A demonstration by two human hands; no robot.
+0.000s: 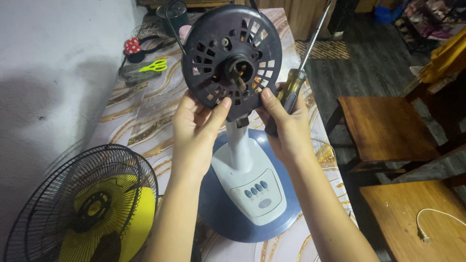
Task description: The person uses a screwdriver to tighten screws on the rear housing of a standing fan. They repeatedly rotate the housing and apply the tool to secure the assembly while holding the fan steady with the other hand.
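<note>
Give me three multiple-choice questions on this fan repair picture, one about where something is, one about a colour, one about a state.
1. Where do the scissors lie?
A. on the wooden stool
B. on the table's far left part
C. on the fan base

2. What colour are the blades inside the detached grille?
A. yellow
B. red
C. white

3. What does the right hand hold?
A. nothing
B. a cable
C. a screwdriver

Answers: 1 B, they lie on the marbled table near the wall. 2 A, yellow shows through the black wires. 3 C, its handle sits in the hand while the fingers also touch the motor housing, as the left hand does.
</note>
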